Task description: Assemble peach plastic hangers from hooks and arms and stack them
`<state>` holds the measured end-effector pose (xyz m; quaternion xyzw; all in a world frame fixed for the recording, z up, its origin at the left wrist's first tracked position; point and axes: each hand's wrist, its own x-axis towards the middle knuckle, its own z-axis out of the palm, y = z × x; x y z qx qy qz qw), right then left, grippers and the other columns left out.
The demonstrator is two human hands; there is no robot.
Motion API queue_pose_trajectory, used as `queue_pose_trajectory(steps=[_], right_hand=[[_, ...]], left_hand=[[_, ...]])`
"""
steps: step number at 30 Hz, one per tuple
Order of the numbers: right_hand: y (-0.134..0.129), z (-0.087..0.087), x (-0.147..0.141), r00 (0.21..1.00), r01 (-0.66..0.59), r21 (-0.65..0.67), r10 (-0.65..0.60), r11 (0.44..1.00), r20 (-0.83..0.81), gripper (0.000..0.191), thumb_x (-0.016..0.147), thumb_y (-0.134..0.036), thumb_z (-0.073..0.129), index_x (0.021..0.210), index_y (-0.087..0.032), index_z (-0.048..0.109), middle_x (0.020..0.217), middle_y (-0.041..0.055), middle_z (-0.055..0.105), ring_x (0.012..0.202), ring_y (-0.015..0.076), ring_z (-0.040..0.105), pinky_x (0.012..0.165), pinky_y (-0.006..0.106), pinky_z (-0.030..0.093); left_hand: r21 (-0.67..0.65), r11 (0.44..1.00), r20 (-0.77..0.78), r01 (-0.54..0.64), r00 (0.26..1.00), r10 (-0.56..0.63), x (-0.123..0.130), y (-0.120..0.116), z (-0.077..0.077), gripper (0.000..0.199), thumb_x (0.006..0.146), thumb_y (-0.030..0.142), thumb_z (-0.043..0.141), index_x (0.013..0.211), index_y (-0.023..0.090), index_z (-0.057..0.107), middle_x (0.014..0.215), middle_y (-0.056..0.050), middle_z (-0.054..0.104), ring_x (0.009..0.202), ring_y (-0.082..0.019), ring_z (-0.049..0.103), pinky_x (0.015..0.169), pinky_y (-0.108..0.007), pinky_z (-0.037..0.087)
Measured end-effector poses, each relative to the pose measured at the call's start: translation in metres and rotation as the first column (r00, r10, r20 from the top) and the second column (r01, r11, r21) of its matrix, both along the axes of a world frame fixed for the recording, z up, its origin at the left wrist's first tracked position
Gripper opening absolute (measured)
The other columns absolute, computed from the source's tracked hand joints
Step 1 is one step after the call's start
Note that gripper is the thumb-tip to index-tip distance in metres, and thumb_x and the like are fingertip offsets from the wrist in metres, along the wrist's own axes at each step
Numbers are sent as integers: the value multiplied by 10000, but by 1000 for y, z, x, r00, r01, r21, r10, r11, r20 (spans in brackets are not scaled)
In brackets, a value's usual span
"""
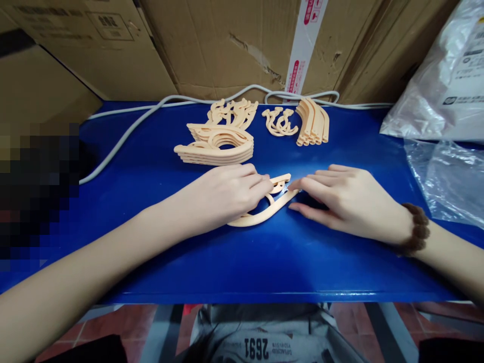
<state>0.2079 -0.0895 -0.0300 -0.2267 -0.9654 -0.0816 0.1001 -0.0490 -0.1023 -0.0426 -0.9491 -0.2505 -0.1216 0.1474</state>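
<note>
A beige plastic folding hanger [260, 218] lies on the blue table in front of me, its curved arm pointing right. My left hand [242, 189] is closed over its left part, with the fingertips near the joint, and hides much of it. At the arm's right end, my right hand [336, 196] has its index finger on the tip and its thumb just below. Behind my left hand stands a stack of folded hangers [223, 151]. Loose hanger hooks [280, 122] and a pile of curved hanger arms [313, 123] lie at the back.
More beige hook pieces [232, 112] sit behind the stack. A white cable [166, 101] runs along the back of the blue table [264, 267], against cardboard boxes [219, 50]. Clear plastic bags [434, 85] occupy the right side. Below the front edge is a grey printed sack [260, 333].
</note>
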Motion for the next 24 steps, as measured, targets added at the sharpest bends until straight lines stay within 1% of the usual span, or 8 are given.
queue_pose_trajectory(steps=[3, 7, 11, 15, 18, 20, 22, 24], right_hand=[[3, 0, 2, 1000, 5, -5, -5, 1000, 7, 277, 1006, -363, 486, 1025, -143, 654, 802, 39, 678, 658, 191, 586, 675, 321, 391], [-2, 0, -2, 998, -56, -60, 57, 997, 7, 285, 1025, -326, 447, 904, -174, 656, 735, 16, 640, 631, 174, 547, 659, 307, 371], [-6, 0, -6, 994, -112, -76, 112, 991, -1, 290, 1030, -308, 444, 854, -185, 639, 711, -3, 629, 600, 158, 503, 640, 300, 350], [-6, 0, -5, 995, -99, -101, 98, 990, -12, 308, 1036, -352, 432, 901, -182, 651, 734, 9, 652, 623, 150, 542, 640, 295, 357], [-2, 6, -4, 997, -32, -107, 25, 994, -66, 321, 1025, -411, 449, 991, -169, 658, 788, 32, 683, 646, 148, 572, 644, 293, 371], [6, 13, -7, 991, 65, -101, -76, 993, -106, 312, 1014, -415, 462, 1016, -172, 657, 770, 32, 680, 644, 153, 576, 639, 294, 375], [19, 20, -14, 974, 184, -119, -197, 976, -111, 289, 996, -413, 484, 1022, -180, 654, 732, 24, 665, 643, 163, 583, 615, 293, 369], [39, 28, -27, 950, 289, -134, -301, 948, -82, 268, 964, -403, 525, 1040, -177, 647, 760, 28, 675, 632, 172, 582, 582, 295, 350]], left_hand=[[50, 998, -66, 32, 997, -29, -3, 2, 3, 250, 968, 92, 461, 1087, 73, 680, 1034, -129, 736, 876, -248, 679, 715, -336, 526], [95, 995, -112, 36, 993, -26, -6, 4, 5, 295, 967, 53, 426, 1095, 67, 692, 1097, -138, 733, 906, -240, 693, 762, -337, 541], [135, 991, -120, 7, 993, 10, -8, 4, 6, 323, 973, 45, 397, 1061, 73, 706, 1065, -130, 743, 860, -217, 705, 730, -309, 537], [111, 993, -124, -31, 991, 44, -7, 2, 7, 330, 971, 46, 388, 1026, 96, 710, 1033, -116, 748, 812, -195, 706, 690, -286, 525], [111, 993, -121, -34, 992, 47, -6, 1, 8, 312, 959, 45, 407, 1005, 95, 711, 1040, -123, 747, 790, -202, 706, 664, -295, 525], [111, 993, -123, -39, 991, 52, -5, 0, 8, 308, 951, 35, 413, 1003, 95, 711, 1041, -123, 747, 787, -203, 708, 655, -297, 527], [116, 992, -114, -43, 992, 56, -4, 0, 9, 305, 948, 31, 418, 1007, 101, 709, 1032, -114, 749, 785, -201, 710, 649, -295, 529], [120, 992, -97, -40, 994, 52, -4, 0, 9, 292, 947, 33, 430, 996, 105, 708, 1018, -107, 751, 782, -205, 712, 635, -296, 529]])
